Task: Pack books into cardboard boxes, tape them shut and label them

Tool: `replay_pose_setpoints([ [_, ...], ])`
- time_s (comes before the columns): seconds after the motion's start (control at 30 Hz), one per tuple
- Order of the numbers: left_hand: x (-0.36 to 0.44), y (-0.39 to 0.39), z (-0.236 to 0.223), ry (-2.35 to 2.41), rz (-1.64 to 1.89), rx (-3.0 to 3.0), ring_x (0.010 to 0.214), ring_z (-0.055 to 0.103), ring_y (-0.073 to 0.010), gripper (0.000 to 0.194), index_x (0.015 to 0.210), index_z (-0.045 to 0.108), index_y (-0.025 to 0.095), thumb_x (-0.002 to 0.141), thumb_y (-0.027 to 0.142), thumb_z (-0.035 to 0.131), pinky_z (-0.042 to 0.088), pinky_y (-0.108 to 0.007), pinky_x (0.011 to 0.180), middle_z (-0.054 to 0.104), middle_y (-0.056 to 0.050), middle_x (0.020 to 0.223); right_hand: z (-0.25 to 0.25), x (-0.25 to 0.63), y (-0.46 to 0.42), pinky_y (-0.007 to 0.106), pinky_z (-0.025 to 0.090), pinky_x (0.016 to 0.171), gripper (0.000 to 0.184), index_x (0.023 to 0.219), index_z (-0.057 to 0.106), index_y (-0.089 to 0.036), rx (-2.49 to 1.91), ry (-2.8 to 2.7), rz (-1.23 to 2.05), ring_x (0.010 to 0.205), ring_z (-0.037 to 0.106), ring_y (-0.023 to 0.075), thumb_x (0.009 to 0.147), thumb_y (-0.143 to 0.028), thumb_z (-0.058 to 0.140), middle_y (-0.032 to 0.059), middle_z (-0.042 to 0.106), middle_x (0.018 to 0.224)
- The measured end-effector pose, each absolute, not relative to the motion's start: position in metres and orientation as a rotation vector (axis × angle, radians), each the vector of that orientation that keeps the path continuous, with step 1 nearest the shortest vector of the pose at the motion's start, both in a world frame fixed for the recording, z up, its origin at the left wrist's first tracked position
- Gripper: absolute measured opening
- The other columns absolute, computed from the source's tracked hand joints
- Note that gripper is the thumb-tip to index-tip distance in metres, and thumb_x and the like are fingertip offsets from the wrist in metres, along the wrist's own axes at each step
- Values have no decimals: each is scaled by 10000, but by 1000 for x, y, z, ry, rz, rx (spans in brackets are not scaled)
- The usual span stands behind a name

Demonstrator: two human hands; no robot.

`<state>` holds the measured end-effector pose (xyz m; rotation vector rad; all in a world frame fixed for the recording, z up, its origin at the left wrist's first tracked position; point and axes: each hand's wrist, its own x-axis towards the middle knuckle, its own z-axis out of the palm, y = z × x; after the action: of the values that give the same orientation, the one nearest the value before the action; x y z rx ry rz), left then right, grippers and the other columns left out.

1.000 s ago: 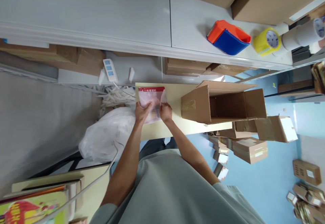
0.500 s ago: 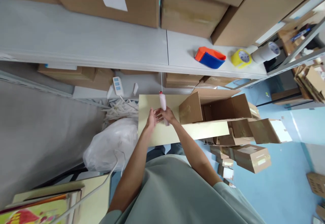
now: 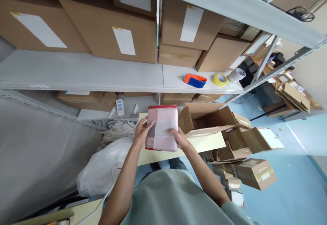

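Two hands hold one book (image 3: 163, 129) up over the pale yellow table (image 3: 206, 143). The book is right between them, with its long side pointing from the shirt (image 3: 163, 194) to the shelf (image 3: 102, 66). The left hand (image 3: 140, 134) pinches its left edge, and the right hand (image 3: 181, 139) pinches its right edge. Both thumbs lie on top of the book. The other fingers are partly hidden, so I cannot tell how they all bend.

The open box (image 3: 186, 120) sits just to the right of the book, and the right hand is nearer to it. The box is brown, stiff card with flaps sticking out.

The book is a flat block with red ends, in a thin, milky wrap that looks smooth. On the left, a big white bag (image 3: 102, 172) looks soft, puffy and crinkly.
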<state>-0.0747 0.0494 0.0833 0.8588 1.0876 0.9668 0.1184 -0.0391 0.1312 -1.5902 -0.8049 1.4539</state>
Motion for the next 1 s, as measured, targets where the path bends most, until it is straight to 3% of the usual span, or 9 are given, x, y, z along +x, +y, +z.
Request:
replay_pose_setpoints([
  [0.13, -42, 47, 143, 965, 1008, 954, 1133, 783, -324, 863, 1434, 642, 240, 755, 696, 916, 642, -432, 980, 820, -111, 1212, 187, 155, -62, 355, 609, 797, 426, 987, 765, -210, -1526, -606, 1328, 953, 728, 295, 659, -477, 820, 76, 790, 982],
  [0.3, 9, 40, 192, 773, 958, 1057, 1217, 768, -331, 749, 1480, 647, 231, 908, 690, 794, 629, -470, 1061, 782, -140, 1350, 256, 236, -84, 361, 602, 795, 465, 988, 769, -200, -1560, -661, 1130, 946, 720, 295, 622, -480, 837, 93, 792, 1040],
  [0.43, 51, 21, 202, 605, 840, 1149, 1261, 766, -330, 704, 1529, 625, 243, 983, 680, 709, 612, -507, 1117, 722, -172, 1490, 306, 313, -96, 373, 602, 809, 492, 1052, 789, -197, -1653, -931, 972, 976, 727, 301, 684, -522, 827, 103, 801, 1086],
  [0.57, 97, 5, 192, 581, 746, 1387, 1329, 735, -337, 586, 1406, 697, 246, 980, 647, 708, 587, -500, 1155, 733, -170, 1479, 337, 379, -93, 363, 585, 735, 389, 925, 779, -215, -1775, -1202, 843, 854, 698, 276, 718, -542, 821, 67, 788, 921],
  [0.7, 134, -2, 178, 820, 696, 1808, 1225, 763, -355, 331, 1223, 737, 259, 1019, 494, 623, 576, -528, 1126, 784, -168, 1338, 340, 426, -70, 335, 534, 685, 277, 760, 719, -228, -1756, -1552, 956, 748, 641, 236, 764, -500, 774, 24, 722, 770],
  [0.83, 152, -15, 167, 1005, 579, 2093, 1069, 768, -369, 213, 989, 713, 266, 1036, 386, 544, 545, -542, 1102, 797, -174, 1071, 318, 452, -34, 313, 496, 712, 177, 781, 709, -220, -1689, -1850, 1152, 774, 644, 232, 776, -397, 716, 6, 720, 775],
  [1.0, 151, -41, 148, 1209, 384, 2213, 1189, 718, -411, 137, 956, 716, 276, 915, 403, 747, 288, -687, 1318, 801, -158, 1126, 276, 468, -1, 301, 409, 632, 167, 698, 640, -229, -1639, -2150, 1359, 647, 543, 186, 815, -340, 681, -24, 643, 655],
])
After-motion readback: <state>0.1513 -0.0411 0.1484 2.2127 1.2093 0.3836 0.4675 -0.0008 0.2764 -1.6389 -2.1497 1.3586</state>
